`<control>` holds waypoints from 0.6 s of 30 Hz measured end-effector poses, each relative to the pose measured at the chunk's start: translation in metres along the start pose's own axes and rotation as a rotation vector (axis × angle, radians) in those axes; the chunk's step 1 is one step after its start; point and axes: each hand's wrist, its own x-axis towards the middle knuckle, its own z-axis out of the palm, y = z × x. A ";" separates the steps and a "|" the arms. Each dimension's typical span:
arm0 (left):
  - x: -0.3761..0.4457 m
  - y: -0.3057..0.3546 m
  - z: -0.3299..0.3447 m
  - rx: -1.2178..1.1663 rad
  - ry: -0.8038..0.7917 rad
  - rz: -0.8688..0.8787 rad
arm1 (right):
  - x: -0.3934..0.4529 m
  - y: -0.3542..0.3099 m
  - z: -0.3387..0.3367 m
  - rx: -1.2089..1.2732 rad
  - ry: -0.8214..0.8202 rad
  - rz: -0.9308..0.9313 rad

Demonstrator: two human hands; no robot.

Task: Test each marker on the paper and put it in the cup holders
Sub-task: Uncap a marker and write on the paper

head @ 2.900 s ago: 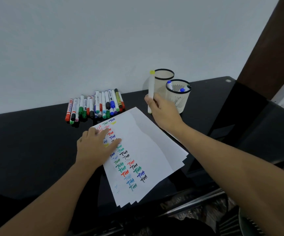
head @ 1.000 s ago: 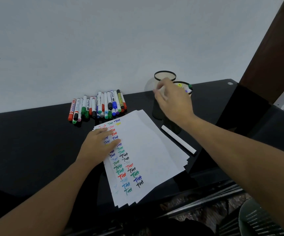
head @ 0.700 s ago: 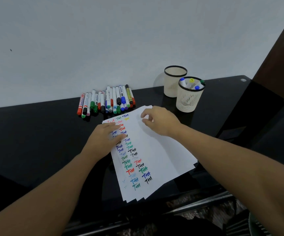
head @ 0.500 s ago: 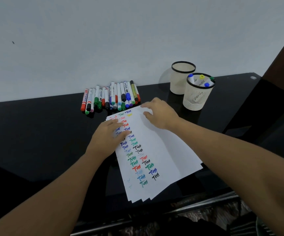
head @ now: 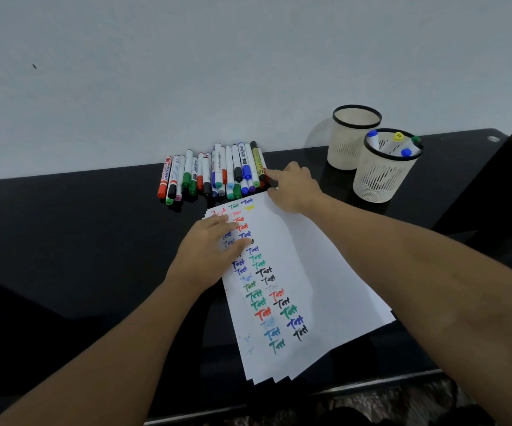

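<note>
Head view: my left hand (head: 210,250) lies flat, fingers straight, on the fanned white paper sheets (head: 291,272) scrawled with coloured test marks, while my right hand (head: 293,187) reaches fingers extended to touch the row of capped markers (head: 214,173) left of two cream mesh cup holders (head: 382,169), gripping nothing.

Single view from the camera on my head, facing forward and down over my forearms onto the black counter (head: 64,241). It sits close above the paper (head: 294,256) at centre; the markers (head: 218,173) and cup holders (head: 383,173) lie farther off against the pale wall (head: 187,72). Wide-angle lens; no second view.
</note>
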 end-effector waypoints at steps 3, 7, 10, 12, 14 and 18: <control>0.000 0.000 0.000 -0.013 -0.002 0.000 | -0.002 0.002 0.001 -0.005 0.098 -0.008; -0.001 0.001 -0.001 -0.020 -0.004 -0.004 | -0.004 0.003 0.000 -0.024 0.179 -0.019; -0.001 0.002 -0.001 -0.023 -0.002 -0.007 | -0.002 0.002 0.003 -0.019 0.132 -0.030; -0.001 0.003 -0.002 -0.021 -0.006 -0.008 | -0.001 0.003 0.004 -0.008 0.117 -0.020; 0.000 0.003 -0.002 -0.020 -0.008 -0.008 | 0.000 0.004 0.005 0.009 0.131 -0.009; 0.000 0.002 -0.001 -0.015 -0.002 -0.003 | 0.001 0.005 0.008 0.030 0.158 -0.010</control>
